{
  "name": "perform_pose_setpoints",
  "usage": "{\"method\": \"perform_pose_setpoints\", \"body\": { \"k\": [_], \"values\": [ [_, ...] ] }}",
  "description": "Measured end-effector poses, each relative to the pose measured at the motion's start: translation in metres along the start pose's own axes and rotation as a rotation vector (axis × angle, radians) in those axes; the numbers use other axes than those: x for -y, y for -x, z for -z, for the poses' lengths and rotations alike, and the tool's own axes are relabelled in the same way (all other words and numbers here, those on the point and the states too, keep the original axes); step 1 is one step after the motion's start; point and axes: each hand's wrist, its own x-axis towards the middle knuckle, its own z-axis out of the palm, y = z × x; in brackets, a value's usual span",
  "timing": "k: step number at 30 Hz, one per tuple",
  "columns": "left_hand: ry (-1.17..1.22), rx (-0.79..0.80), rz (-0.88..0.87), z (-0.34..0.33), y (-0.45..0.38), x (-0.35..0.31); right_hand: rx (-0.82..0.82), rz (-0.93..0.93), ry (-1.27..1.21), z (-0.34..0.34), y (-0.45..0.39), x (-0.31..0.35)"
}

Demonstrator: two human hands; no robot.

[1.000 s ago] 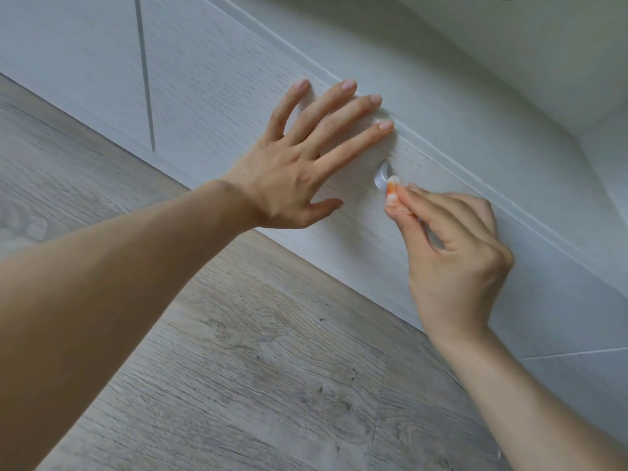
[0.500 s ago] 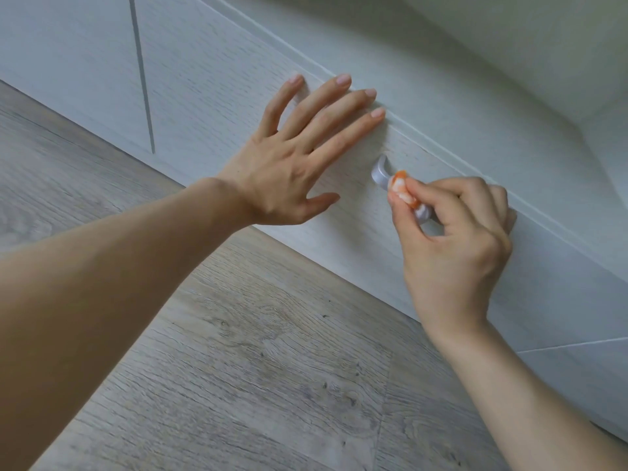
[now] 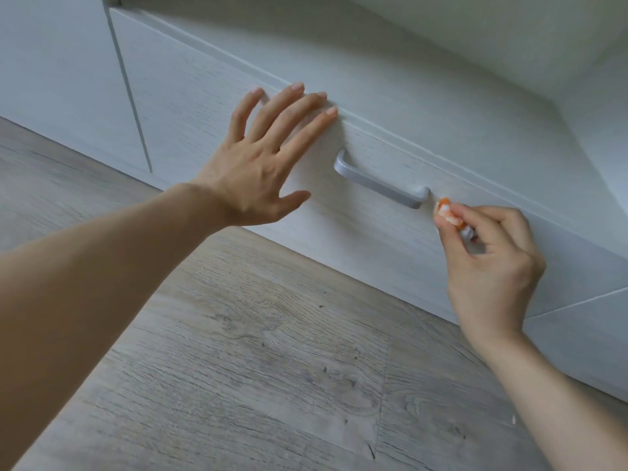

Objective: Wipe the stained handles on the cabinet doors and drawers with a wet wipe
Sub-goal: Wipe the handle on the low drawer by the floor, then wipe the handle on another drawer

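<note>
Orange-stained wipe (image 3: 448,214) mostly hidden in right hand (image 3: 492,263) grip pinch; left hand (image 3: 261,164) spread.

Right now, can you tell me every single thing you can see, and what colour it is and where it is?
drawer front: one, white woodgrain, across the middle of the view
handle: one, silver-grey bar, on the drawer front, between the two hands
wet wipe: one, white with orange stains, bunched up just right of the handle's right end
cabinet door: one, white, left of the drawer, past a thin gap
floor: one, grey wood planks, below the cabinet
left hand: one, fingers spread flat on the drawer front, left of the handle
right hand: one, pinches the wet wipe in its fingertips
</note>
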Motion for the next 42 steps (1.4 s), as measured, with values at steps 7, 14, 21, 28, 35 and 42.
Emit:
{"method": "perform_pose_setpoints", "body": {
  "k": [7,14,21,28,35,42],
  "values": [
    [0.027,0.335,0.022,0.043,-0.007,-0.005,0.125,0.023,-0.111,-0.009,-0.026,0.038],
    [-0.03,0.84,0.144,0.148,-0.001,0.007,0.511,-0.072,-0.195,0.021,-0.075,0.118],
    [0.003,1.019,0.341,0.319,-0.04,0.065,0.815,-0.032,-0.288,0.068,-0.207,0.271],
    [-0.03,1.018,0.443,0.491,-0.114,0.167,0.905,-0.069,-0.292,0.086,-0.383,0.403],
    [-0.094,0.979,0.491,0.566,-0.185,0.259,0.889,-0.076,-0.29,0.068,-0.501,0.474],
    [-0.137,0.971,0.458,0.588,-0.241,0.347,0.848,-0.063,-0.307,0.013,-0.597,0.515]
  ]
}}
